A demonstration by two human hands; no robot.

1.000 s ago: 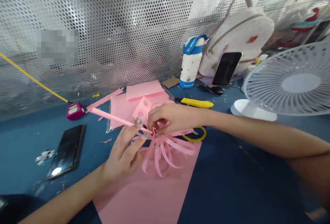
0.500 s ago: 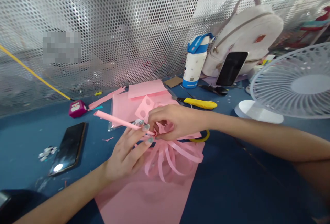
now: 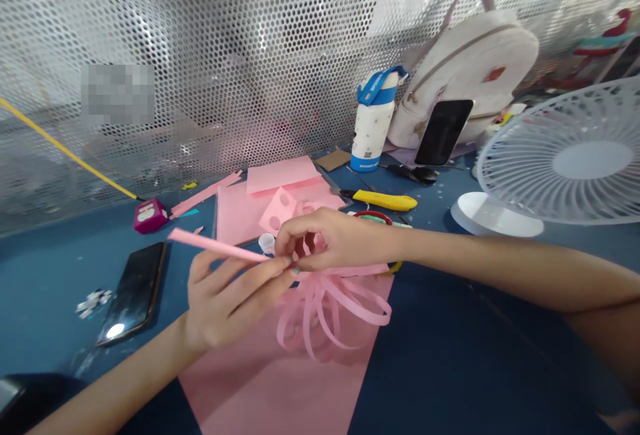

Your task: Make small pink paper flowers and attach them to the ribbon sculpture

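A slim rolled pink paper tube [image 3: 215,244] slants out to the left from between my hands. My left hand [image 3: 225,295] holds it, thumb and fingers pressed together near the tube's right end. My right hand [image 3: 345,238] pinches at that same end with curled fingers; the exact contact is hidden by the fingertips. Just below hangs a cluster of pink paper strip loops [image 3: 320,318], joined at the top under my right hand. Beneath lies a large pink sheet [image 3: 280,388]. A pink piece with round holes [image 3: 278,211] and a small white round cup [image 3: 267,243] sit behind my fingers.
Behind are stacked pink papers [image 3: 235,211], a yellow cutter [image 3: 385,200], a bottle [image 3: 373,121], a backpack [image 3: 470,68] and a leaning phone [image 3: 444,131]. A fan [image 3: 590,158] stands right. Left are another phone [image 3: 135,291] and a purple block [image 3: 150,215].
My left hand has turned, its fingers now straighter and its back raised. The tube has shifted left and lies flatter. The white cup has come into clearer view; my right hand stays at the tube's end.
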